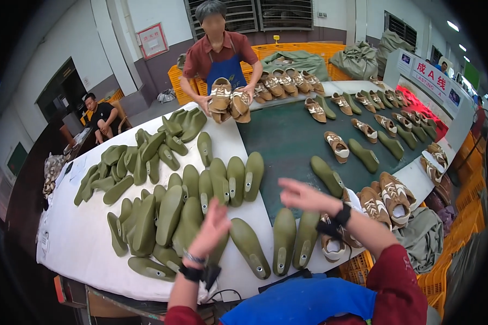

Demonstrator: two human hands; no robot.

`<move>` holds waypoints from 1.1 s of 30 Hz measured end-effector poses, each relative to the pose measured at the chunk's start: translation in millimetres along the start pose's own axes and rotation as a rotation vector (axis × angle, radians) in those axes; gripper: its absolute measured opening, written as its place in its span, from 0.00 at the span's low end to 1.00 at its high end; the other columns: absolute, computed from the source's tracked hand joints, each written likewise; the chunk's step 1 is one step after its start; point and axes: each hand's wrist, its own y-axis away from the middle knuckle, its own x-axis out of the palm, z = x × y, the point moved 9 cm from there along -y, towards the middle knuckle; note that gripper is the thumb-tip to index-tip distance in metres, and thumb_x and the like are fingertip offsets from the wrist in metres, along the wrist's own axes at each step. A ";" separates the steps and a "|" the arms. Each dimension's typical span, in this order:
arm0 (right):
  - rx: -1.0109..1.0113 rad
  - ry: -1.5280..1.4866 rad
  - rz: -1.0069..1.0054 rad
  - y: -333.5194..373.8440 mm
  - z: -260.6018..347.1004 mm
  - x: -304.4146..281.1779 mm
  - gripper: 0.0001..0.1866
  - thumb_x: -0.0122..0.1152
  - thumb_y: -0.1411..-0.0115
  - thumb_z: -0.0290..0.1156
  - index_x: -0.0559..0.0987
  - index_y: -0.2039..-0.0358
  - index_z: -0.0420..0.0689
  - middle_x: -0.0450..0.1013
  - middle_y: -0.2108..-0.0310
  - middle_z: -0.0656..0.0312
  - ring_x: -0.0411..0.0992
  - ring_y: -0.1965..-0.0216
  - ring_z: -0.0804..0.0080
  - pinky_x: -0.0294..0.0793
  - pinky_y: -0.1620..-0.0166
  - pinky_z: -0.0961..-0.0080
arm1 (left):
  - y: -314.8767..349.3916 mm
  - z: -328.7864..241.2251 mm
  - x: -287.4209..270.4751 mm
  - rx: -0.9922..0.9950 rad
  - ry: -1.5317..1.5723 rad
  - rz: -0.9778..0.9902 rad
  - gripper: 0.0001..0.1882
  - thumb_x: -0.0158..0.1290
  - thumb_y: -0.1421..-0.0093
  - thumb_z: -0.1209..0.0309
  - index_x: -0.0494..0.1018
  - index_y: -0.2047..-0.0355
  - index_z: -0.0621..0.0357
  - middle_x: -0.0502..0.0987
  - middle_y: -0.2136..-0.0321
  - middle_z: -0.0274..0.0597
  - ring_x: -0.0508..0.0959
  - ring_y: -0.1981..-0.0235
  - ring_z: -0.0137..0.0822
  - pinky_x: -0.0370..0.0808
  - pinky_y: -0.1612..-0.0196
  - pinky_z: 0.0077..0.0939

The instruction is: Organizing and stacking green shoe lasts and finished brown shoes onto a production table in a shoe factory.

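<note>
Left hand (pixel 212 230), lower centre of frame: open, fingers spread, palm toward the table, holding nothing. It hovers over the lasts (pixel 184 211), a dense cluster of olive-green foot-shaped forms covering the white table (pixel 81 238) from centre to left. The lasts are smooth and matte, some lying sole-up with small metal-ringed holes showing near the heel end.

Right hand (pixel 303 196), centre right: open, fingers extended leftward, empty, above the edge of the green belt (pixel 287 141). Brown-and-cream shoes (pixel 387 203) sit just to its right.

At top centre, a co-worker's hands (pixel 225 103) grip several brown shoes. More shoes and lasts are spaced along the belt toward the upper right.
</note>
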 end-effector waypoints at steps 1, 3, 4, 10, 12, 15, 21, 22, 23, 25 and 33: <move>0.101 -0.104 -0.113 -23.7 5.4 -21.1 0.36 0.53 0.44 0.48 0.54 0.41 0.43 0.67 0.59 0.60 0.68 0.64 0.75 0.69 0.59 0.75 | -21.2 -2.8 -32.4 0.019 0.134 -0.104 0.47 0.54 0.46 0.59 0.33 0.38 0.49 0.52 0.41 0.51 0.55 0.41 0.41 0.59 0.46 0.33; 0.258 -0.262 -0.270 -66.3 0.0 -54.8 0.41 0.54 0.47 0.54 0.54 0.41 0.43 0.63 0.54 0.59 0.65 0.57 0.72 0.65 0.53 0.69 | -55.4 -39.2 -82.0 0.065 0.100 -0.309 0.45 0.51 0.45 0.51 0.34 0.38 0.42 0.44 0.39 0.49 0.44 0.38 0.43 0.47 0.42 0.49; 0.313 -0.322 -0.298 -92.9 -10.8 -59.8 0.44 0.54 0.49 0.58 0.53 0.40 0.43 0.60 0.49 0.57 0.63 0.52 0.69 0.62 0.49 0.64 | -72.5 -32.6 -119.5 0.026 0.069 -0.379 0.44 0.49 0.45 0.49 0.34 0.38 0.41 0.43 0.39 0.49 0.42 0.37 0.46 0.43 0.42 0.54; 0.534 -0.662 -0.438 -180.4 -84.8 -71.5 0.53 0.48 0.56 0.71 0.45 0.38 0.51 0.38 0.38 0.46 0.44 0.39 0.53 0.50 0.42 0.53 | -184.2 13.7 -232.2 -0.249 0.079 -0.546 0.55 0.48 0.59 0.30 0.40 0.38 0.42 0.53 0.46 0.52 0.57 0.50 0.45 0.58 0.52 0.47; 0.501 -0.783 -0.449 -185.8 -132.5 -85.1 0.51 0.41 0.54 0.72 0.47 0.38 0.50 0.43 0.38 0.48 0.47 0.39 0.54 0.51 0.43 0.50 | -238.0 5.0 -143.1 -0.226 0.054 -0.252 0.56 0.45 0.66 0.24 0.50 0.40 0.41 0.61 0.58 0.47 0.59 0.69 0.36 0.60 0.67 0.33; 0.222 -1.188 -0.045 -240.0 -85.3 -13.7 0.34 0.41 0.44 0.61 0.66 0.49 0.44 0.68 0.51 0.61 0.67 0.51 0.68 0.67 0.50 0.64 | -243.9 66.5 -173.5 -0.327 0.141 -0.138 0.48 0.42 0.58 0.27 0.53 0.42 0.41 0.61 0.47 0.49 0.68 0.54 0.47 0.70 0.61 0.41; 0.088 -1.087 -0.155 -261.5 -107.9 -7.8 0.28 0.62 0.49 0.46 0.69 0.51 0.46 0.70 0.54 0.65 0.68 0.55 0.75 0.67 0.51 0.72 | -247.5 104.2 -134.5 -0.423 0.336 0.032 0.38 0.35 0.45 0.36 0.54 0.41 0.44 0.57 0.42 0.34 0.57 0.42 0.40 0.54 0.45 0.45; 0.081 -1.055 -0.174 -253.7 -108.5 -10.7 0.28 0.63 0.50 0.44 0.69 0.51 0.45 0.70 0.55 0.65 0.68 0.55 0.76 0.67 0.51 0.73 | -249.2 116.3 -131.7 -0.395 0.337 0.024 0.37 0.36 0.45 0.37 0.52 0.40 0.43 0.55 0.41 0.34 0.56 0.42 0.41 0.50 0.42 0.47; 0.106 -1.137 -0.162 -240.9 -113.7 -10.8 0.28 0.65 0.51 0.41 0.69 0.51 0.45 0.70 0.55 0.66 0.67 0.54 0.77 0.66 0.50 0.74 | -247.4 128.6 -132.2 -0.419 0.391 -0.007 0.37 0.37 0.45 0.38 0.53 0.41 0.44 0.55 0.41 0.34 0.56 0.42 0.40 0.52 0.43 0.46; 0.122 -1.098 -0.153 -216.7 -97.7 -1.9 0.28 0.65 0.50 0.40 0.69 0.50 0.46 0.70 0.55 0.66 0.67 0.55 0.77 0.66 0.50 0.75 | -220.3 117.9 -120.6 -0.390 0.412 -0.006 0.36 0.37 0.44 0.38 0.53 0.41 0.45 0.57 0.42 0.35 0.57 0.42 0.39 0.53 0.43 0.45; -0.154 -0.740 0.009 -67.0 36.2 -38.0 0.25 0.64 0.50 0.30 0.68 0.52 0.39 0.71 0.55 0.62 0.69 0.56 0.76 0.68 0.51 0.76 | -124.4 5.2 -32.7 0.089 0.469 -0.095 0.27 0.39 0.38 0.55 0.54 0.42 0.52 0.60 0.44 0.40 0.62 0.45 0.39 0.59 0.44 0.39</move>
